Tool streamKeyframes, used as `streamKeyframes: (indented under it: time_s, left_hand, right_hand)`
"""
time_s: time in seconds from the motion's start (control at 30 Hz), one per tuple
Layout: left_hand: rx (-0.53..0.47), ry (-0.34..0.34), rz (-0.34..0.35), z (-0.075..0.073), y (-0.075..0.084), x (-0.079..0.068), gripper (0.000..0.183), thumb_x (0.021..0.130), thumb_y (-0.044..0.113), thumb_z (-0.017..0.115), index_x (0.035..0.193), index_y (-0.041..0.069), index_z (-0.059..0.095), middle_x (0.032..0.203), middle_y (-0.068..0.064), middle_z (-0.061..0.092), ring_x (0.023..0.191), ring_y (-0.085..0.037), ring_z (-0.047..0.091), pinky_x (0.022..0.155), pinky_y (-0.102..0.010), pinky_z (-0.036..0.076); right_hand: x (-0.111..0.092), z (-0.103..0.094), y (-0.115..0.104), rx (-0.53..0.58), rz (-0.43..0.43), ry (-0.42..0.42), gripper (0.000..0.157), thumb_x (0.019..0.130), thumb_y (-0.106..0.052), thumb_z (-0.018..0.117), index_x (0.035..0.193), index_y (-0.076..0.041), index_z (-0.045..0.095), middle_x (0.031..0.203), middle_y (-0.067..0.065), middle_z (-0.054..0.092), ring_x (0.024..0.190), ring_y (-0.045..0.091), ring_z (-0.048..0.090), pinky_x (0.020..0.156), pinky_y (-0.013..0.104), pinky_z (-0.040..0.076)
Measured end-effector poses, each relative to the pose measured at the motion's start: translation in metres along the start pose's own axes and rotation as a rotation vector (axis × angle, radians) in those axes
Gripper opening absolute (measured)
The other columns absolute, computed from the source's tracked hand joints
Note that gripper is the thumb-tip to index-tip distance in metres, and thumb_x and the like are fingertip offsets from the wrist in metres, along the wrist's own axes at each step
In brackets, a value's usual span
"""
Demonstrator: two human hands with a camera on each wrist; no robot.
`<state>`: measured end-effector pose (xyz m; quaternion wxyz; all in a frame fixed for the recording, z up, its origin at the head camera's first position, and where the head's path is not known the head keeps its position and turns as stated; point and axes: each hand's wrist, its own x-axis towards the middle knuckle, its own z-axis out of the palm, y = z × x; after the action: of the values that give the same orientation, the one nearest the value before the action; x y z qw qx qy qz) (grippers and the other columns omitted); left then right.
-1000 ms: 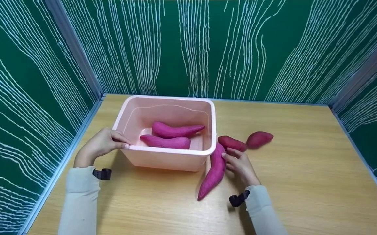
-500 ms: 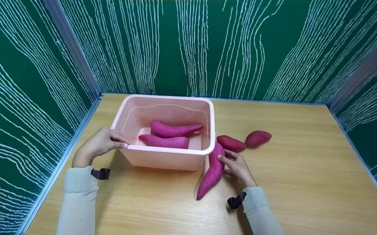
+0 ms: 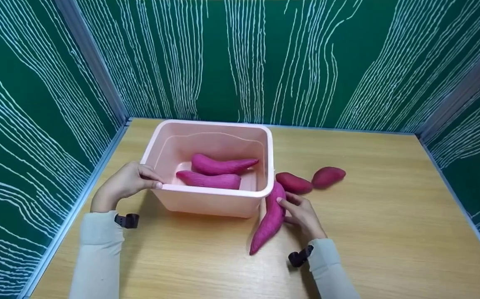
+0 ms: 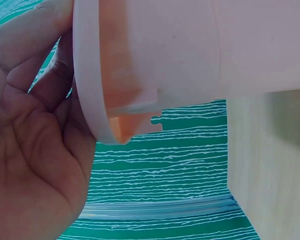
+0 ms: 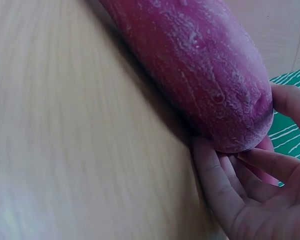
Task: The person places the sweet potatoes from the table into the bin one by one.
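Note:
A pink plastic bin (image 3: 206, 203) stands on the table, with two purple-pink sweet potatoes (image 3: 223, 166) lying inside. My left hand (image 3: 125, 185) holds its near left corner, thumb and fingers on the rim (image 4: 87, 75). By the bin's near right corner a long curved sweet potato (image 3: 269, 226) lies on the table. My right hand (image 3: 304, 216) grips it from the right near its far end. In the right wrist view, the thumb and fingers (image 5: 217, 175) sit around the blunt end of that sweet potato (image 5: 205, 75); some fingertips are hidden behind it.
Two shorter, redder sweet potatoes, one (image 3: 294, 183) beside the bin and one (image 3: 329, 177) farther right, lie end to end. Green panels (image 3: 298, 62) with white wavy lines enclose the wooden table (image 3: 389, 216) at the back and sides.
My right hand has shifted slightly left, its thumb coming farther onto the long sweet potato. The left hand keeps its hold on the bin rim, and the sweet potatoes lie essentially as before.

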<state>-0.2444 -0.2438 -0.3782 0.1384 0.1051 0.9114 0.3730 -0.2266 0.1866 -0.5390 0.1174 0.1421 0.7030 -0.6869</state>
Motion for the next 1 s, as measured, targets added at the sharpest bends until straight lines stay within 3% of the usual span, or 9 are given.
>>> streamKeyframes:
  time_s: [0.3, 0.6, 0.83, 1.0]
  left_hand:
    - [-0.009, -0.002, -0.012, -0.0005, -0.002, 0.0018, 0.02, 0.083, 0.013, 0.074, 0.102, 0.007, 0.076, 0.115, -0.017, 0.069, 0.112, -0.033, 0.05, 0.102, -0.053, 0.043]
    - [0.0, -0.003, -0.016, -0.0009, -0.004, 0.0028, 0.02, 0.083, 0.013, 0.074, 0.102, 0.008, 0.076, 0.117, -0.017, 0.068, 0.114, -0.034, 0.05, 0.102, -0.053, 0.044]
    - [-0.003, -0.009, -0.024, -0.0016, -0.0031, 0.0033, 0.022, 0.082, 0.014, 0.074, 0.103, 0.007, 0.076, 0.118, -0.017, 0.067, 0.116, -0.035, 0.05, 0.103, -0.055, 0.042]
    - [-0.013, -0.011, -0.041, -0.001, -0.003, 0.0027, 0.024, 0.082, 0.015, 0.075, 0.104, 0.006, 0.075, 0.119, -0.017, 0.067, 0.118, -0.036, 0.048, 0.104, -0.058, 0.039]
  right_hand:
    - [-0.0005, 0.0026, 0.0017, -0.059, -0.017, 0.031, 0.061, 0.092, -0.027, 0.064, 0.142, 0.0, 0.044, 0.145, 0.021, 0.044, 0.124, 0.031, 0.049, 0.082, 0.035, 0.057]
    - [0.0004, 0.0054, 0.0013, -0.08, -0.01, 0.057, 0.058, 0.091, -0.026, 0.064, 0.141, -0.002, 0.046, 0.139, 0.019, 0.049, 0.109, 0.022, 0.057, 0.077, 0.029, 0.057]
    - [-0.0006, 0.0054, 0.001, -0.078, -0.011, 0.063, 0.059, 0.091, -0.025, 0.064, 0.141, 0.0, 0.045, 0.141, 0.021, 0.048, 0.113, 0.025, 0.056, 0.079, 0.032, 0.057]
    - [-0.0012, 0.0051, 0.0003, -0.072, -0.006, 0.074, 0.059, 0.091, -0.025, 0.065, 0.141, 0.0, 0.045, 0.139, 0.022, 0.049, 0.097, 0.019, 0.064, 0.074, 0.03, 0.058]
